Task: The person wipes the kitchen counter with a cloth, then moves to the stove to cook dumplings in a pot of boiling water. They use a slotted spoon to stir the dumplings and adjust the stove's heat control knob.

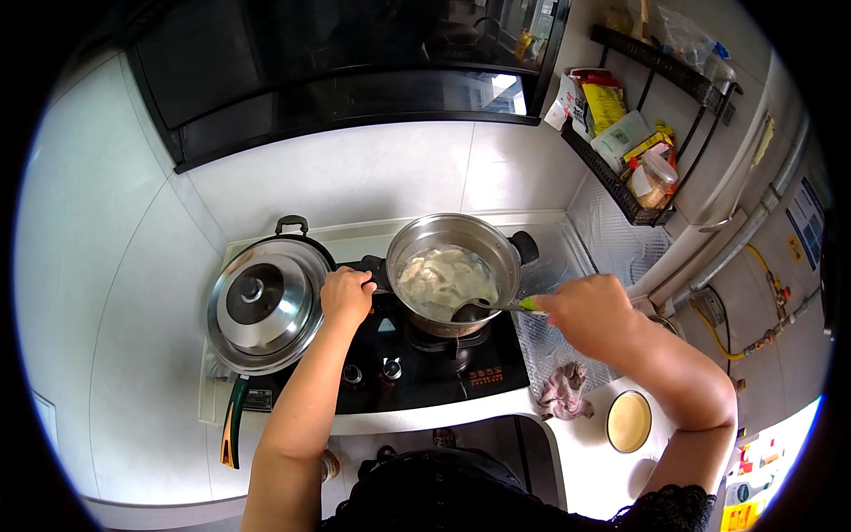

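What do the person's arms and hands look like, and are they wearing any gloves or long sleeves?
No gloves! The left hand and right hand are bare, and so are both forearms, with no watch or bracelet showing. Near the right elbow there's a black sleeve with a wavy, lacy-looking edge. The left sleeve can't be seen.
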Demonstrator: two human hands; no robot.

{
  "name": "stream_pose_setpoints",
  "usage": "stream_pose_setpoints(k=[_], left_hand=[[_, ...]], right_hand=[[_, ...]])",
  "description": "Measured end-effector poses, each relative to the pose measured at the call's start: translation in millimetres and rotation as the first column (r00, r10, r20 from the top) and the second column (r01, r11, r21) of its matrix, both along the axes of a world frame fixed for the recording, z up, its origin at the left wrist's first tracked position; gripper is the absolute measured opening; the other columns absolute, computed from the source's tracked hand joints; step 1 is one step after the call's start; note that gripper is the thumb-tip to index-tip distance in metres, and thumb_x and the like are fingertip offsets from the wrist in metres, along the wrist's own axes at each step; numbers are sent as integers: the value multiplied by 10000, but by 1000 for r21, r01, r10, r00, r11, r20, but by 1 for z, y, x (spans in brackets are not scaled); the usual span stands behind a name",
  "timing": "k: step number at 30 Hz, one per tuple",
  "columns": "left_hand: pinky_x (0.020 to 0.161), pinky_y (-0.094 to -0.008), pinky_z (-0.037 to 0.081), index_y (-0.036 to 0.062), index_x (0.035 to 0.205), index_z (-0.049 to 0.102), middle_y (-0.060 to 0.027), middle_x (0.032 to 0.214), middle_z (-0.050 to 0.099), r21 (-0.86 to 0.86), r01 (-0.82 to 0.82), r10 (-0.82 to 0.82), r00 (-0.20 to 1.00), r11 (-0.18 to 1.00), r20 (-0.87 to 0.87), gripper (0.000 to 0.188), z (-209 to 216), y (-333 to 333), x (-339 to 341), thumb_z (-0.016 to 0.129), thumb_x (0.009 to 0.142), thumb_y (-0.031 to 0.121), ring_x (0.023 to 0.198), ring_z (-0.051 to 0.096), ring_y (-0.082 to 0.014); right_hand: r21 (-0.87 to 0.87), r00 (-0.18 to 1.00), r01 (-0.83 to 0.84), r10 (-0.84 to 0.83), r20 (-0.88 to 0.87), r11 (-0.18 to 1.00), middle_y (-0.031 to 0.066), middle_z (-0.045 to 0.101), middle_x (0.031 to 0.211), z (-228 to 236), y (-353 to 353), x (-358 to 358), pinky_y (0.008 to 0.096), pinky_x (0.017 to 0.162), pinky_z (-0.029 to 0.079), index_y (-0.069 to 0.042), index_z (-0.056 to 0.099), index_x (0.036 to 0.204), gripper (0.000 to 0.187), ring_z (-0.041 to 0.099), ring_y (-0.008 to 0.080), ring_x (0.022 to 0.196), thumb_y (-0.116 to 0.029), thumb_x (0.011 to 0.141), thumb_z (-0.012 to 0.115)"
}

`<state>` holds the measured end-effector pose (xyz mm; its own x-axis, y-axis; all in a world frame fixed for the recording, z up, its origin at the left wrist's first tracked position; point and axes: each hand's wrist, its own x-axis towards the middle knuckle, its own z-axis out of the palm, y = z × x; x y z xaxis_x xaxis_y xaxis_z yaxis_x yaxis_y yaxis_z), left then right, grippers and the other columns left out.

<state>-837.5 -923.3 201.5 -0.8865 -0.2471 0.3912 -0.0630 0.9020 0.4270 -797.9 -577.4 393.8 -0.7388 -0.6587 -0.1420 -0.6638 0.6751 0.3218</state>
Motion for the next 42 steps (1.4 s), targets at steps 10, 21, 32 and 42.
stream_pose_setpoints(k=[10,21,32,42], left_hand=[[839,-411,496,98,977,747,-97,983,682,23,-7,6,998,1000,61,222,10,5,3,755,762,151,953,609,-318],[820,-414,505,91,967,746,-109,970,683,19,-11,10,998,1000,58,218,11,4,3,759,758,151,927,625,-318],[805,-418,515,118,962,748,-89,983,682,5,-10,10,998,1000,63,201,8,4,2,754,767,168,937,625,-309],[769,-429,530,132,955,750,-77,1005,680,-26,-3,5,998,1000,62,171,4,0,1,735,791,180,916,633,-307]], right_hand=[[-184,993,-73,55,-101,980,77,631,772,-52,10,-3,347,577,534,-155,641,1158,444,672,248,701,-66,723,651],[-363,969,-127,37,-245,923,76,608,790,-111,4,-18,335,540,530,-98,602,1188,459,650,229,656,-70,730,633],[-524,913,-130,-104,-394,842,63,615,833,-94,22,-15,335,515,528,-115,635,1097,302,645,228,646,-172,802,665],[-569,985,58,-139,-99,820,59,670,788,-6,43,13,411,599,520,-166,703,1030,233,652,295,723,-250,813,679]])
